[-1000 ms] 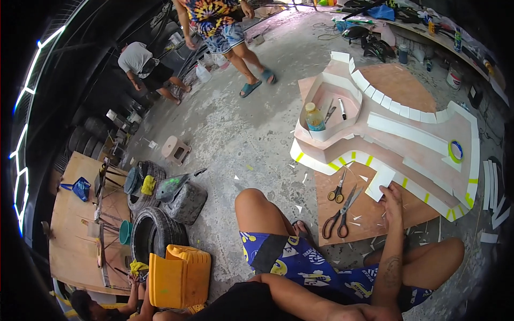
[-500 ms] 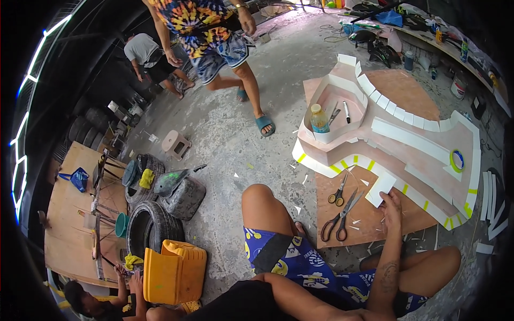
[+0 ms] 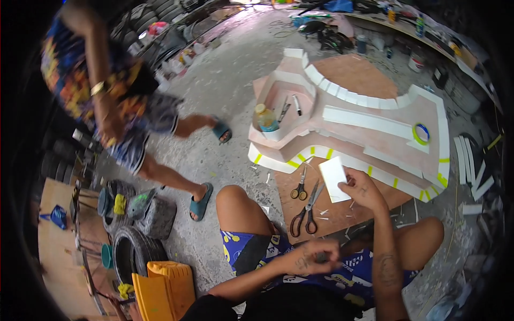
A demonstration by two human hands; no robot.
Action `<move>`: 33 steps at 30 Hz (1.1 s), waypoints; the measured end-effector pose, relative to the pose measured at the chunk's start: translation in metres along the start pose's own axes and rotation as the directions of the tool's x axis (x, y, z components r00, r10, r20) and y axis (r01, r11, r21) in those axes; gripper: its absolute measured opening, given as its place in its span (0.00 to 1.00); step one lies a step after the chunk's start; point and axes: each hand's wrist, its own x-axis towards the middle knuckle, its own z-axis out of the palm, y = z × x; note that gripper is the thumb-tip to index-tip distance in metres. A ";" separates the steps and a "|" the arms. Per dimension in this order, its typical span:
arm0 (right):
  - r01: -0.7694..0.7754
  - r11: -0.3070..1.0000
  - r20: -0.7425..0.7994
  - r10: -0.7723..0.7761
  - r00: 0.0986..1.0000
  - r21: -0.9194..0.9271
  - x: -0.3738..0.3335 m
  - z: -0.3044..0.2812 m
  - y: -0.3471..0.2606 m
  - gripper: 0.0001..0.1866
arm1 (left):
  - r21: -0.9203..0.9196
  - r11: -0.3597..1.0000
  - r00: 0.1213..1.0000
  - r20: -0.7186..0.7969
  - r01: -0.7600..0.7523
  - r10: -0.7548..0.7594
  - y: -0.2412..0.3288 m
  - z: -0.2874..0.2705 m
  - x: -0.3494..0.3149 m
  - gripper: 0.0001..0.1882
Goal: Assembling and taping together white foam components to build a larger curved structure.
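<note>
My right hand (image 3: 365, 187) pinches a white rectangular card (image 3: 334, 179) between thumb and fingers, holding it raised over a brown board (image 3: 284, 192). My left hand (image 3: 316, 257) hovers above my lap, its fingers loosely bent and apart, with nothing visible in them. On the board lie large black-handled scissors (image 3: 306, 215) and smaller scissors (image 3: 300, 187). Beyond the card stands a pinkish shaped form (image 3: 369, 134) edged with white strips, some fixed with yellow tape. A roll of yellow-green tape (image 3: 421, 134) rests on it. Its recess holds a bottle (image 3: 266, 119) and a marker (image 3: 296, 105).
Another person (image 3: 126, 107) in a patterned shirt strides past at the left. Tires (image 3: 136, 249), a yellow plastic container (image 3: 168, 294) and a wooden panel (image 3: 59, 251) are also on that side. White strips (image 3: 466, 160) lie at the right, below a cluttered bench (image 3: 407, 35).
The white card has been lifted off the form's edge in my right hand. My left hand has come into view over my lap. The walking person has come nearer, and my view has shifted right.
</note>
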 end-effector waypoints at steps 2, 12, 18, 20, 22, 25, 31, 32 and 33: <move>0.056 0.988 0.014 -0.054 0.998 -0.146 -0.007 -0.013 -0.026 0.14 | 0.157 0.988 1.000 0.027 -0.003 -0.001 -0.026 -0.026 0.002 0.12; 0.092 0.825 0.146 -0.011 0.989 -0.558 -0.021 -0.008 0.041 0.13 | 0.245 0.919 0.947 -0.165 0.310 -0.275 -0.118 -0.057 0.014 0.10; 0.073 0.845 0.261 0.081 0.962 -0.530 -0.006 -0.001 0.033 0.11 | 0.477 0.837 0.942 -0.312 0.269 -0.125 -0.113 -0.050 0.023 0.14; 0.053 0.841 0.293 0.128 0.947 -0.538 -0.006 0.001 0.056 0.12 | 0.179 0.825 0.826 -0.311 0.536 -0.469 -0.091 -0.054 0.033 0.13; 0.040 0.862 0.353 0.163 0.921 -0.505 -0.005 -0.002 0.062 0.16 | 0.288 0.851 0.879 -0.336 0.439 -0.339 -0.106 -0.065 0.030 0.12; 0.014 0.856 0.362 0.203 0.910 -0.516 0.003 -0.003 0.056 0.16 | 0.314 0.877 0.894 -0.382 0.365 -0.236 -0.114 -0.071 0.027 0.10; 0.185 0.825 -0.011 -0.225 0.974 -0.533 0.006 0.007 0.067 0.15 | 0.246 0.928 0.920 -0.345 0.280 -0.186 -0.098 -0.066 0.037 0.06; 0.179 0.825 -0.015 -0.221 0.975 -0.536 0.009 0.005 0.059 0.15 | 0.237 0.934 0.920 -0.350 0.268 -0.175 -0.085 -0.069 0.039 0.06; 0.243 0.920 0.058 -0.236 0.970 -0.308 0.014 0.005 0.049 0.14 | 0.228 0.940 0.921 -0.354 0.255 -0.164 -0.076 -0.076 0.041 0.07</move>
